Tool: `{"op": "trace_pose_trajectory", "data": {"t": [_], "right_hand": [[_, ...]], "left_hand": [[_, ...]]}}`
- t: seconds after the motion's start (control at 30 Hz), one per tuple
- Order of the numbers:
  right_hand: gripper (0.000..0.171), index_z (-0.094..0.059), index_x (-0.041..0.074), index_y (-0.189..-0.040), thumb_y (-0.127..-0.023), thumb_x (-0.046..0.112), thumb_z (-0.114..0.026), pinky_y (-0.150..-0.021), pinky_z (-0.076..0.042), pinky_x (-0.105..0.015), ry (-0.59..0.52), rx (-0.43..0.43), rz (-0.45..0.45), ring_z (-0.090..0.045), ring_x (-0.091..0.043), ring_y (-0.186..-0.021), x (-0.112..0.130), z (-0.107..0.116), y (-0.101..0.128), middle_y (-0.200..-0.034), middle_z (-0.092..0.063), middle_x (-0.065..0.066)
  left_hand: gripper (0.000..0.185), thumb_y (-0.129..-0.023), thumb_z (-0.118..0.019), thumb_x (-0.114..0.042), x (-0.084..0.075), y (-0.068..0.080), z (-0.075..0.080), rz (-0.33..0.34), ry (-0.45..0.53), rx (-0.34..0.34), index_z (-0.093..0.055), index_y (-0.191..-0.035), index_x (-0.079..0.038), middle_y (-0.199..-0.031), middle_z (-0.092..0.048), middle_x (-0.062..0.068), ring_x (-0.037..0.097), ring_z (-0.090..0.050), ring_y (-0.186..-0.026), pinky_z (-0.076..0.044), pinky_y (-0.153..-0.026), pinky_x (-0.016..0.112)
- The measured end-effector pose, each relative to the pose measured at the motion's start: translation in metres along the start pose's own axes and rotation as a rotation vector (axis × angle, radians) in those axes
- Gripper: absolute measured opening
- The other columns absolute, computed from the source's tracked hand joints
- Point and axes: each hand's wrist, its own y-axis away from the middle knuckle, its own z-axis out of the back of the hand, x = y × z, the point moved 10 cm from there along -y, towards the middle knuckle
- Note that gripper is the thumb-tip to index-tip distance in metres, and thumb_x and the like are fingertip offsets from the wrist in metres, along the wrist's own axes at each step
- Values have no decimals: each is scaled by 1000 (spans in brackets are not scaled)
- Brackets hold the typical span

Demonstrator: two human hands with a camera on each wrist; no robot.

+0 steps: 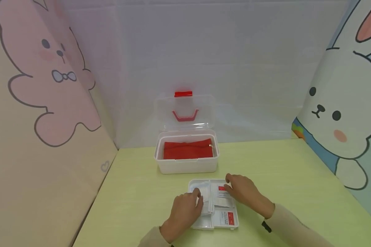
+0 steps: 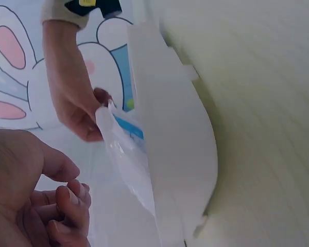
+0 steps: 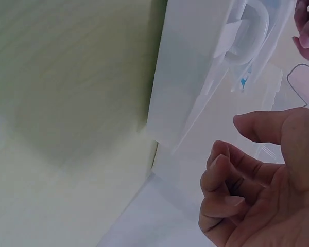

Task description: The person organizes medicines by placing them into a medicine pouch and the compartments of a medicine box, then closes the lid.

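A shallow white divided tray point(image 1: 204, 221) lies on the table. On its left side sits a clear-wrapped white packet point(image 1: 205, 192), which shows a blue stripe in the left wrist view. Two white packets with red labels, an upper one point(image 1: 223, 192) and a lower one point(image 1: 227, 218), lie on the right side. My left hand point(image 1: 183, 211) hovers over the tray's left edge, fingers loosely bent and holding nothing. At the upper right corner, my right hand point(image 1: 245, 192) is beside the upper packet. Its thumb point(image 3: 260, 126) stands apart from the bent fingers, with nothing between them.
Behind the tray stands a white box point(image 1: 188, 167), its clear lid point(image 1: 165, 113) raised, with a red handle point(image 1: 185, 118) and red latch point(image 1: 183, 93). A red zip pouch point(image 1: 187, 151) lies inside. Cartoon-printed side walls and a pale back sheet point(image 1: 250, 85) surround the table point(image 1: 266, 164).
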Motion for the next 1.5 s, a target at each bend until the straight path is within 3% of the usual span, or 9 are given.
{"op": "trace_pose_trajectory", "data": {"t": [0.1, 0.2, 0.37, 0.5, 0.63, 0.8, 1.03, 1.5], "right_hand": [[18, -60, 9, -92, -88, 22, -71, -50, -32, -26, 24, 1, -30, -42, -12, -56, -6, 0, 10, -65, -50, 3], [20, -60, 9, -90, -88, 25, -71, -50, -33, -27, 38, 17, -57, -42, -13, -57, -11, -2, 19, -66, -51, 2], [23, -62, 8, -90, -88, 29, -71, -52, -36, -28, 37, 79, -114, -44, -14, -58, -19, -15, 31, -67, -53, 0], [22, -62, 8, -87, -89, 29, -69, -52, -34, -28, 20, 116, -140, -44, -14, -58, -23, -27, 37, -65, -52, 0], [23, -57, 9, -76, -91, 24, -67, -50, -31, -27, 1, 105, -146, -42, -14, -55, -24, -35, 41, -60, -47, 0], [31, -47, 12, -65, -91, 18, -63, -48, -28, -26, -11, 52, -133, -39, -13, -51, -24, -35, 43, -56, -41, -1], [29, -46, 13, -66, -90, 18, -61, -47, -27, -24, -22, 13, -113, -38, -12, -50, -10, -13, 46, -55, -40, 1], [25, -48, 14, -68, -90, 14, -59, -46, -22, -18, -108, -108, 41, -31, -5, -49, 36, 62, 29, -53, -35, 6]], "left_hand": [[12, -91, -64, -26, 21, -1, 6, 32, -17, -59, -65, -92, -14, -58, -61, -3, 4, -38, -45, -29, -41, 23], [16, -90, -65, -25, 38, 1, 5, 64, -18, -60, -67, -94, -10, -61, -63, 0, 6, -43, -45, -31, -41, 23], [20, -92, -64, -28, 56, 5, -13, 105, 42, 57, -68, -86, -10, -53, -53, -5, 5, -40, -44, -32, -41, 23], [23, -91, -63, -25, 63, 8, -28, 112, 105, 135, -60, -71, -14, -52, -43, -9, 4, -35, -45, -31, -42, 23], [30, -91, -60, -20, 65, 10, -36, 110, 128, 149, -51, -63, -17, -53, -39, -9, 4, -33, -47, -30, -43, 23], [34, -90, -55, -17, 63, 11, -36, 99, 126, 141, -43, -59, -17, -51, -34, -9, 4, -31, -46, -28, -43, 23], [35, -89, -54, -15, 58, 14, -9, 82, 108, 130, -39, -57, -17, -50, -29, -9, 4, -27, -45, -26, -43, 22], [37, -88, -54, -14, 52, 1, 82, 47, -17, -7, -35, -57, -17, -50, -23, -9, 6, -18, -49, -16, -43, 21]]}}
